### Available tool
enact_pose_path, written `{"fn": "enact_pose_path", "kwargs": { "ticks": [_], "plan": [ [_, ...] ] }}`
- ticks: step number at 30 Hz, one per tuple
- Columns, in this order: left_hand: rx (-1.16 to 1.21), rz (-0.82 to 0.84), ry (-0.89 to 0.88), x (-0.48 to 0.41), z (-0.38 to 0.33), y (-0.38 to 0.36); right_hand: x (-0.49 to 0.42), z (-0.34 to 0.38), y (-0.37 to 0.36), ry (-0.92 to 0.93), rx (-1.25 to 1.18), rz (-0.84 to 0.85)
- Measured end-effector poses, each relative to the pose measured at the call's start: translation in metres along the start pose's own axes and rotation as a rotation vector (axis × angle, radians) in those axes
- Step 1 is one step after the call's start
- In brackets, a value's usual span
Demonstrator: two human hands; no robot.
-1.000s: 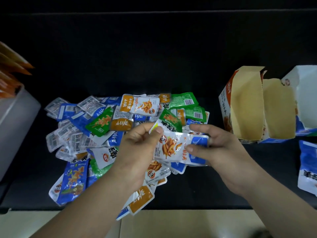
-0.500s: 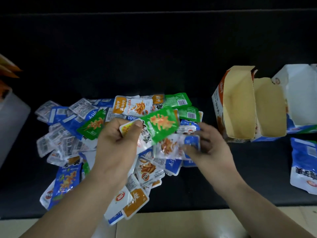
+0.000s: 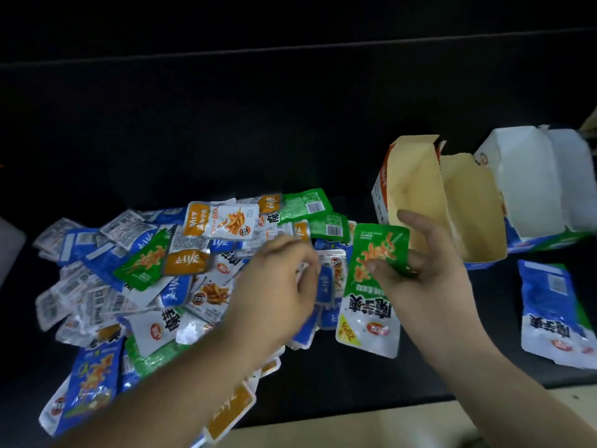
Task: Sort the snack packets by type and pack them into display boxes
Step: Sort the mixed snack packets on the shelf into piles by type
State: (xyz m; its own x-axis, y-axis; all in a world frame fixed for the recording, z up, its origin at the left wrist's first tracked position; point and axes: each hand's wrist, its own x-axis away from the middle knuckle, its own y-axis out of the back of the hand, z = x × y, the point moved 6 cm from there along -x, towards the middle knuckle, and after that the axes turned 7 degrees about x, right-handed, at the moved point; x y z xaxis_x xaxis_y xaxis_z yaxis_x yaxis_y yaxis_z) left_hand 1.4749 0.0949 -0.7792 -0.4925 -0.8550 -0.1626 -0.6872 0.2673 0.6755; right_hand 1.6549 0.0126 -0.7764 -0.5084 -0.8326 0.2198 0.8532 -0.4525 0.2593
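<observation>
Head view: half a second ago the left hand point(image 3: 277, 286) held up the green packet point(image 3: 371, 305). Now the right hand point(image 3: 429, 286) has it, fingers curled round its top, just left of the open tan box point(image 3: 420, 195). So this packet looks picked and ready to go in a box, though I cannot tell which one. The left hand is back over the pile point(image 3: 145, 279), further left of the box. Its fingers are bent, but the blur hides whether they hold anything. The packets are flat, shiny, crinkly pouches in green, blue, orange and white. The box is stiff card with its flaps up, on the dark counter point(image 3: 226, 140).
</observation>
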Motion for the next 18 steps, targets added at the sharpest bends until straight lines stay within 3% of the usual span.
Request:
{"fn": "enact_pose_path", "kwargs": {
  "ticks": [2,6,8,13,18],
  "plan": [
    [-0.252,0.034,-0.112,-0.041,0.002,-0.004,-0.001,-0.001,0.005,0.022,0.02,-0.005],
    [-0.644,0.449,0.011,-0.099,0.027,-0.039,-0.004,-0.013,0.011,-0.021,-0.024,0.001],
    [-0.739,0.516,0.035,-0.104,0.036,-0.053,-0.004,-0.018,0.012,-0.056,-0.054,0.013],
    [-0.761,0.298,-0.074,-0.105,0.024,-0.056,-0.001,-0.025,0.014,-0.079,-0.05,0.059],
    [-0.275,-0.142,-0.124,-0.096,0.004,-0.006,0.002,-0.016,0.025,-0.043,0.001,0.005]
  ]
}}
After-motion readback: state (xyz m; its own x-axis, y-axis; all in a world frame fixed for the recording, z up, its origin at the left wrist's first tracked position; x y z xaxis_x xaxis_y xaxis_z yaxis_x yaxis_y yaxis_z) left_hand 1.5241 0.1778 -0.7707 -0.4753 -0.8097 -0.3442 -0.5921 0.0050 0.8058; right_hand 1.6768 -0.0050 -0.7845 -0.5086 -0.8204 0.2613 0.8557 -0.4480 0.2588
